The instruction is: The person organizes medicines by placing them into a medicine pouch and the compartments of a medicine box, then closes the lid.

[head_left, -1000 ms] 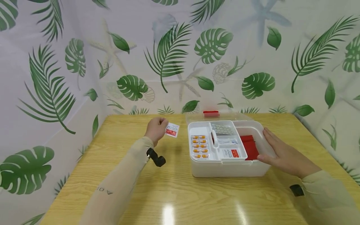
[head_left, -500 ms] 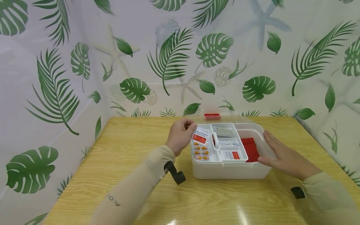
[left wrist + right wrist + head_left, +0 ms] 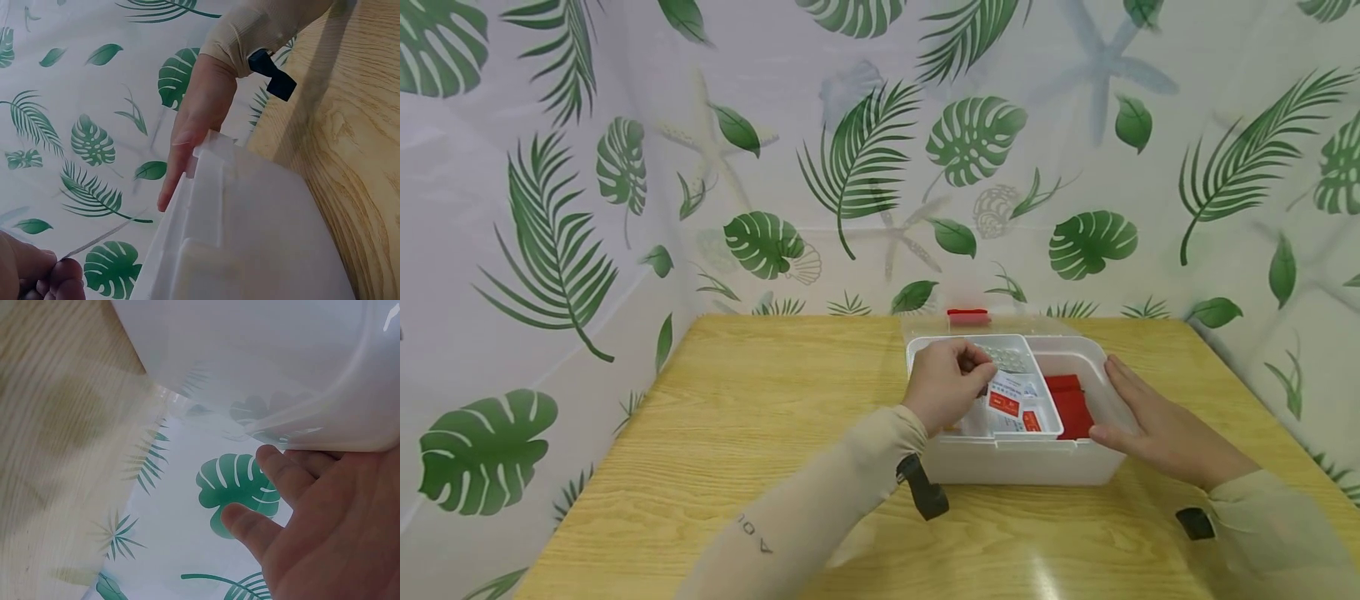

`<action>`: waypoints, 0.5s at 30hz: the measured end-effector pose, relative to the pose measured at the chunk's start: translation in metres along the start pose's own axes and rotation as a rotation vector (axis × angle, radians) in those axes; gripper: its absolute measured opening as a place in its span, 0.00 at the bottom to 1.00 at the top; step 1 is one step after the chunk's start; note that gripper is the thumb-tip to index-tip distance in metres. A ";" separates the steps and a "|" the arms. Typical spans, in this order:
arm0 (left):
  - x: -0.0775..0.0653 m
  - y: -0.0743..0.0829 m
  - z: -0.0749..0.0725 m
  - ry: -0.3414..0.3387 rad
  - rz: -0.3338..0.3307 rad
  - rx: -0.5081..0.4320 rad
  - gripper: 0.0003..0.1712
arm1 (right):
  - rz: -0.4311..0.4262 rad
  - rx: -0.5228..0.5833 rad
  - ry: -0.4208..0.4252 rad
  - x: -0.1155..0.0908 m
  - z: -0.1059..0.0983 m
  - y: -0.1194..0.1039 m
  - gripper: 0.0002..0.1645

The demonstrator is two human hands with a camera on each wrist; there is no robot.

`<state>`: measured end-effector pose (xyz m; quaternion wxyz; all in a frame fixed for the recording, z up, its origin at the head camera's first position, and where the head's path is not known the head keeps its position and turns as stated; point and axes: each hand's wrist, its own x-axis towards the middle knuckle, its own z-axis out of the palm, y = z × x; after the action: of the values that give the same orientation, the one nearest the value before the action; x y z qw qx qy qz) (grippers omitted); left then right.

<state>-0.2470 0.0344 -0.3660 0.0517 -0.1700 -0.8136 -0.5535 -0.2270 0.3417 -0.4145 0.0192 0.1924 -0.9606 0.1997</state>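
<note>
My left hand (image 3: 946,385) pinches a small white-and-red sachet (image 3: 1003,400) between thumb and fingertips, over the white tray (image 3: 1043,385) of a translucent plastic medicine box (image 3: 1022,463). In the left wrist view, the sachet (image 3: 100,240) shows edge-on, as a thin strip. A similar red-and-white sachet (image 3: 1032,422) lies in the tray's front right compartment. A silver blister pack (image 3: 1006,359) is in the back one. My left hand hides most of the capsule pack. With fairly straight fingers, my right hand (image 3: 1161,423) rests against the box's right end.
Red folded items (image 3: 1069,407) lie in the box's right part, beside the tray. The clear lid (image 3: 1030,323) with its red latch (image 3: 968,317) lies back behind the box. A leaf-patterned sheet (image 3: 850,167) rises behind the wooden table (image 3: 775,383).
From left of the box, my left hand has carried the sachet rightward, past the capsule pack, to above the tray's right compartments. My right hand has stayed at the box's end.
</note>
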 end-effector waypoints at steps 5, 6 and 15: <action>0.001 -0.001 0.011 -0.019 0.034 0.090 0.05 | 0.005 -0.004 0.004 -0.001 0.000 0.000 0.59; 0.001 -0.002 0.013 -0.017 0.032 0.096 0.05 | 0.005 -0.003 0.004 -0.001 0.000 0.000 0.59; 0.000 -0.003 0.025 0.089 0.025 0.133 0.06 | 0.004 0.008 0.006 -0.001 -0.001 -0.002 0.59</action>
<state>-0.2452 0.0561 -0.3785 0.1056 -0.1515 -0.8433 -0.5047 -0.2255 0.3409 -0.4125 0.0211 0.1901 -0.9601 0.2040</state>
